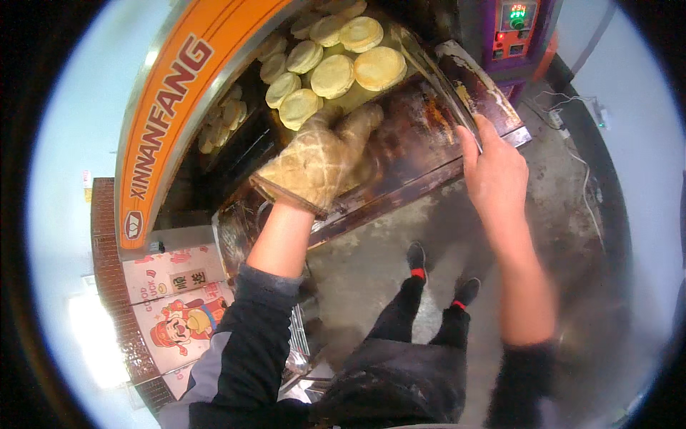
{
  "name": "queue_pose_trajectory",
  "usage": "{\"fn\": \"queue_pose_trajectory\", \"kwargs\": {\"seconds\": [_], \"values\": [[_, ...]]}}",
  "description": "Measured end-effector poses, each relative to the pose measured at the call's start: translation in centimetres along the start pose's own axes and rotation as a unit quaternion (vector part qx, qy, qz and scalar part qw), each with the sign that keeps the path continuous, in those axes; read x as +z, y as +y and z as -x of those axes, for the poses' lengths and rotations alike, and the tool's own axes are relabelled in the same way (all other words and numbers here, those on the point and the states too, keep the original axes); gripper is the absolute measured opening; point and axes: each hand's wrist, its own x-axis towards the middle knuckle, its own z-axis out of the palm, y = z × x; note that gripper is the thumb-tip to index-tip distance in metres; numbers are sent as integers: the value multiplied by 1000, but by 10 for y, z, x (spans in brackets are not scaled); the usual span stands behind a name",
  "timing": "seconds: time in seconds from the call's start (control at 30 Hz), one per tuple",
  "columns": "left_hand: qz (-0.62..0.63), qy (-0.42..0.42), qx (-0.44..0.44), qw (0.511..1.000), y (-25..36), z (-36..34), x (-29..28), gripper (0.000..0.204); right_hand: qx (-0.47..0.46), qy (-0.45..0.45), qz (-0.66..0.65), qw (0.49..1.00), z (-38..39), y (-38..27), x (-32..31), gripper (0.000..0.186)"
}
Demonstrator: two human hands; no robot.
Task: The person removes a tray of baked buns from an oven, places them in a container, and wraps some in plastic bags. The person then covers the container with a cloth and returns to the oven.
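The left hand [321,154], inside a tan quilted cloth oven mitt [304,171], has thumb and fingers spread at the front row; whether it grips anything is hidden. The bare right hand [498,171] is closed around the near end of a long, thin, dark metal tool [449,94], right of centre. The round, pale-golden flat breads [333,76] lie at the upper middle of the frame, behind a scorched brown metal ledge [418,143]. Good handling likely means letting only the mitt meet hot metal, keeping the tool low and level, and holding the bare wrist clear of the ledge.
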Motion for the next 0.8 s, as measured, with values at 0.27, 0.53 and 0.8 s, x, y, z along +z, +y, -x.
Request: {"fn": "queue_pose_trajectory", "kwargs": {"seconds": [0.27, 0.53, 0.8], "values": [[-141, -1, 35, 989, -26, -43, 41, 56, -69, 84, 30, 994, -10, 47, 35, 35], [-240, -13, 114, 964, -58, -112, 59, 66, -55, 127, -11, 990, -17, 83, 16, 39], [-307, -45, -7, 951, -52, -173, 68, 65, 53, 73, -74, 993, 68, 157, -11, 51]]}}
